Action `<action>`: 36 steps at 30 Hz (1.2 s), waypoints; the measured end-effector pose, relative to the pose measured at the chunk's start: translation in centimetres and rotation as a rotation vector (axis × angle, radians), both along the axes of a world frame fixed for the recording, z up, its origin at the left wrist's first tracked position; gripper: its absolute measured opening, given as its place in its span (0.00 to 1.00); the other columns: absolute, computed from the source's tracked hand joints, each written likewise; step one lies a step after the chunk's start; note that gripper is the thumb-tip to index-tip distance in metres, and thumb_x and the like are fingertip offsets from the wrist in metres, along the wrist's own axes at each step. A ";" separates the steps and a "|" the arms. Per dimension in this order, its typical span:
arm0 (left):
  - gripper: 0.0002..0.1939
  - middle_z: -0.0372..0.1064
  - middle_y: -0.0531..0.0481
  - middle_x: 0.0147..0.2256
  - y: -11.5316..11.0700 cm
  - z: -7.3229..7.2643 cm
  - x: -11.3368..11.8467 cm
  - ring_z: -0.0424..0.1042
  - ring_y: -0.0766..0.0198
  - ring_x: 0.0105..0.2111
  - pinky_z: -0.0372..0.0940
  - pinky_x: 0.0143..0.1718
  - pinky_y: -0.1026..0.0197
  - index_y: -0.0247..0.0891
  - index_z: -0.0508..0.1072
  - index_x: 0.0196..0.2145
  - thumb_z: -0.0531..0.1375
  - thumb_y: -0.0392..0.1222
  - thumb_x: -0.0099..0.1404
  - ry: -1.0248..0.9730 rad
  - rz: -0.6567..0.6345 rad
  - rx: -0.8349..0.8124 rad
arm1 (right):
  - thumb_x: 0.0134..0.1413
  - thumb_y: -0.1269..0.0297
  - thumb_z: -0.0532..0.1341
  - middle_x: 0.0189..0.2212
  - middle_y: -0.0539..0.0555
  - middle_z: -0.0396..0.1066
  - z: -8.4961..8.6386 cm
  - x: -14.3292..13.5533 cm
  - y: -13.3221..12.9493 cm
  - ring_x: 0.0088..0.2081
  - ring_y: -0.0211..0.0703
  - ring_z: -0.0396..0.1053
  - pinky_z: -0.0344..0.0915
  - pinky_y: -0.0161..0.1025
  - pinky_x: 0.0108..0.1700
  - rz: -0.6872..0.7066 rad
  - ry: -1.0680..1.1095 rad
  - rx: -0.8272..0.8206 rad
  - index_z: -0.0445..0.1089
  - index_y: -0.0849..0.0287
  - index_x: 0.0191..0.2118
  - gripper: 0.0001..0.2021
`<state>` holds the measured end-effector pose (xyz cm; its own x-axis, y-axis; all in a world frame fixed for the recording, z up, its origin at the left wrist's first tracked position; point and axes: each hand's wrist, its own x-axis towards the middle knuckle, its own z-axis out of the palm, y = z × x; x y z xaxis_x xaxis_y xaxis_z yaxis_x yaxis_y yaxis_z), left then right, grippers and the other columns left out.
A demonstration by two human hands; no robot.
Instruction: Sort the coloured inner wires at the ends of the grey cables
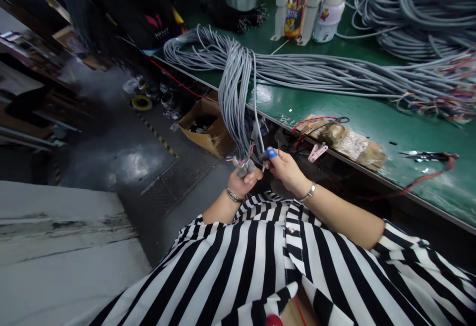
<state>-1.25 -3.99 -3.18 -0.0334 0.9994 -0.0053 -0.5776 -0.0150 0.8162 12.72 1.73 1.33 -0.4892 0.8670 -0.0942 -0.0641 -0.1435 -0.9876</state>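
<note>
A thick bundle of grey cables point(234, 83) lies looped on the green bench and hangs over its front edge toward me. My left hand point(243, 180) is closed round the hanging cable ends, where thin coloured wires stick out. Grey covers show on some of its fingers. Just right of it, my right hand point(284, 167) pinches a single grey cable point(259, 130) drawn apart from the bundle. Blue tape or a cover wraps one of its fingertips, and something dark shows at the pinch. The exact cable tip is hidden by the fingers.
On the green bench point(427, 182) lie cutters point(424, 156), a taped block point(345, 140) with wires, and a pink clip point(318, 152). A bottle point(330, 11), a yellow container point(295, 16) and coiled cable point(420, 14) stand behind. A cardboard box point(206, 128) sits below the edge.
</note>
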 end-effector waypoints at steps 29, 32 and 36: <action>0.18 0.67 0.55 0.20 2.9 2.1 2.4 0.60 0.75 0.17 0.56 0.20 0.70 0.33 0.76 0.29 0.70 0.52 0.52 0.469 -0.191 0.070 | 0.55 0.51 0.64 0.30 0.53 0.75 -1.5 12.0 -3.2 0.33 0.42 0.72 0.70 0.41 0.39 -0.256 0.002 0.097 0.73 0.56 0.40 0.14; 0.17 0.68 0.54 0.21 2.7 2.0 3.6 0.61 0.74 0.18 0.57 0.20 0.70 0.33 0.76 0.29 0.70 0.51 0.52 0.502 -0.142 0.056 | 0.49 0.46 0.67 0.29 0.53 0.74 -0.9 11.7 -2.6 0.31 0.41 0.71 0.68 0.38 0.35 -0.143 0.059 -0.101 0.74 0.57 0.36 0.18; 0.15 0.69 0.54 0.21 2.2 1.9 4.5 0.63 0.73 0.19 0.59 0.23 0.69 0.34 0.75 0.30 0.70 0.50 0.54 0.566 -0.069 0.038 | 0.39 0.49 0.73 0.29 0.52 0.75 -0.6 10.7 -1.7 0.22 0.32 0.62 0.57 0.32 0.23 -0.043 0.111 -0.313 0.74 0.58 0.34 0.20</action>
<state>3.22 -1.75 -1.31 0.0448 0.9985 0.0306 -0.0513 -0.0283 0.9983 23.47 0.05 0.70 -0.4752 0.8244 -0.3074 -0.1818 -0.4338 -0.8825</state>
